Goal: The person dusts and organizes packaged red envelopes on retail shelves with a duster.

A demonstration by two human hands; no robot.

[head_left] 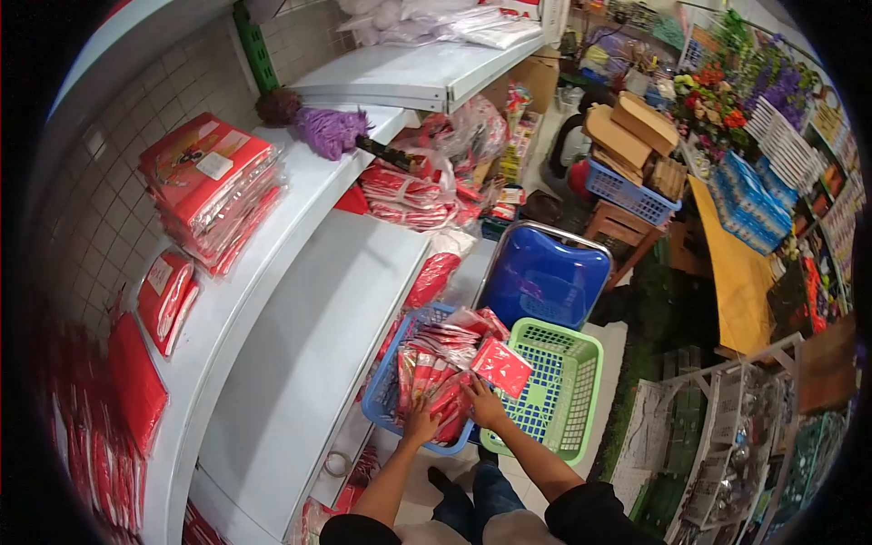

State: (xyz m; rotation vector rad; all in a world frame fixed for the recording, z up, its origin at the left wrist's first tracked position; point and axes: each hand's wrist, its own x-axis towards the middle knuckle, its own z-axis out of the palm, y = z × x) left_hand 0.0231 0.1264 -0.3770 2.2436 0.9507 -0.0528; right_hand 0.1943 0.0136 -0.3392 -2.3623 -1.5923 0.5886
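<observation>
Down in the blue plastic mesh basket (pixel 375 401), head view: the left hand (pixel 421 425) lies spread flat on the flat red plastic-wrapped packets (pixel 434 361). Just right of it, the right hand (pixel 484 406) touches a loose red packet (pixel 501 366) by the green plastic basket (pixel 592 400); whether it grips, I cannot tell. Looks like sorting; lifting one calls for an edge pinch.

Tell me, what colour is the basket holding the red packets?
The basket is blue, seen best in the head view.
</observation>
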